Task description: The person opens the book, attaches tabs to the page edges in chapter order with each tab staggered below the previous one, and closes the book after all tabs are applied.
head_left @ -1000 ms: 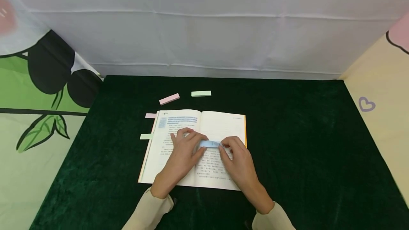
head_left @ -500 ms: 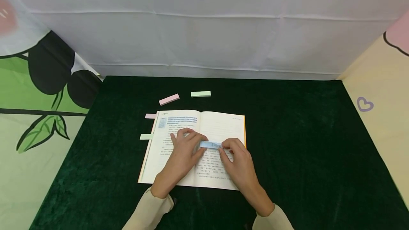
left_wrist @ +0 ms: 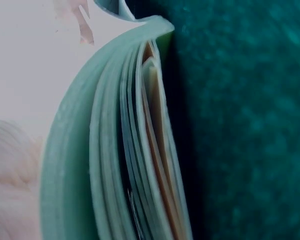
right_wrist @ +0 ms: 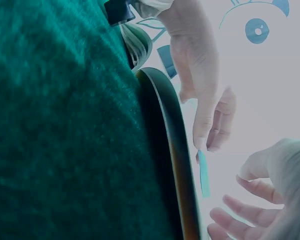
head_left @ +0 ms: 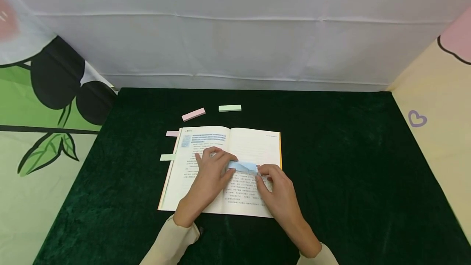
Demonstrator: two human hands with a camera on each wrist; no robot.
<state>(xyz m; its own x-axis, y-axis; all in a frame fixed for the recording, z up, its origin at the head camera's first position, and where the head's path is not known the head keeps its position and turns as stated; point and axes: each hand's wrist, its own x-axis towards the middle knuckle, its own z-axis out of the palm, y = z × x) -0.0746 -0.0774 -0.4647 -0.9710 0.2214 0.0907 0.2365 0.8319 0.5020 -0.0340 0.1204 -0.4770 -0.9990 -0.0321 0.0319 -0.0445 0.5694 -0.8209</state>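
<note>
A pad of blue sticky notes (head_left: 243, 167) is over the right page of an open book (head_left: 254, 142). My left hand (head_left: 209, 175) grips the pad's left end between thumb and fingers. At the other end, my right hand (head_left: 279, 191) pinches the edge of the top slip, which looks bent up from the pad. In the right wrist view the left hand (right_wrist: 200, 65) holds the pad (right_wrist: 204, 175) edge-on, and the right hand (right_wrist: 260, 200) is close to its free end. The left wrist view shows mostly the book's page edges (left_wrist: 110, 150).
A pink sticky-note pad (head_left: 193, 114) and a green one (head_left: 229, 108) lie behind the book on the dark green cloth (head_left: 338, 154). Pink (head_left: 172, 133) and green tabs (head_left: 167, 157) stick out from the book's left edge. A white curtain (head_left: 235, 48) stands behind.
My right hand has shifted slightly right and down, and the top blue slip now shows a bend, lifted from the pad. The left hand stays on the pad's left end.
</note>
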